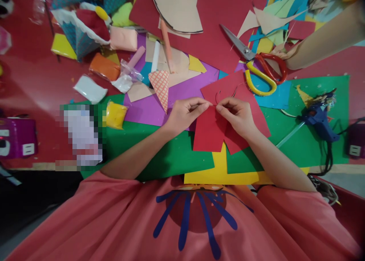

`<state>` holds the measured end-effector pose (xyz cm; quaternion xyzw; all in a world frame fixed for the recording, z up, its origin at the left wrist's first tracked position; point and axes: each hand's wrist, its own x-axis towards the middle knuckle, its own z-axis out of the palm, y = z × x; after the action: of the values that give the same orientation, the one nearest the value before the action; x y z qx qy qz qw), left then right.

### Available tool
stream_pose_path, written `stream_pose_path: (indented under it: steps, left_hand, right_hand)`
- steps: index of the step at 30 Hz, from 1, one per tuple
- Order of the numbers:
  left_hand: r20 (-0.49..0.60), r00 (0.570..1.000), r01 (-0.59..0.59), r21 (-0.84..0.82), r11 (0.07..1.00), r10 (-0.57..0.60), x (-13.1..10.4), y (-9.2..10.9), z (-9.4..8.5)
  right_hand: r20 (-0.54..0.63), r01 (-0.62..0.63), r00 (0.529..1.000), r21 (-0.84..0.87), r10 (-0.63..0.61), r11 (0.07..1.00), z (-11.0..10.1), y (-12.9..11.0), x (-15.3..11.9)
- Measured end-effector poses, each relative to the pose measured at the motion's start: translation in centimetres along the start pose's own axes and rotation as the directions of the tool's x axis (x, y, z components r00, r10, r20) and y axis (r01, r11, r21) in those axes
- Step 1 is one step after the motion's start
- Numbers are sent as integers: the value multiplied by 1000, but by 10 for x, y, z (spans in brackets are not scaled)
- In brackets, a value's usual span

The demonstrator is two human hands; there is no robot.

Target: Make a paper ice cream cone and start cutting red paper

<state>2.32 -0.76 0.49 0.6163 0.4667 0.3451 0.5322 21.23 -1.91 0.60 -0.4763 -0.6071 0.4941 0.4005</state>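
Note:
My left hand (186, 114) and my right hand (237, 113) are both pinched closed, fingertips a short gap apart, over red paper pieces (209, 133). Between them is something thin and dark red, like a thread or narrow strip (217, 97); its ends curl up near my right fingers. Whether each hand grips the same piece is too small to tell. Large scissors (247, 54) with one yellow and one red handle lie half open beyond my right hand. Left of my left hand a small cone with a red lattice pattern (161, 86) lies on purple paper (182, 97).
A blue glue gun (321, 120) rests on green card (339, 97) at the right. Another person's arm (327, 36) reaches in at the upper right, near paper scraps (281, 15). Clay packs (105, 67), decorated cones (81, 29) and a blurred-out object (84, 135) are at left.

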Motion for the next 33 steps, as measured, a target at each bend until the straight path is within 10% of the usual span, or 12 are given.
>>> stream_pose_path:
  steps: [33]
  left_hand:
    - [25, 999, -20, -11, 1000, 21, 2, -3, 1]
  right_hand:
    - [34, -13, 999, -42, 14, 999, 0, 0, -2]
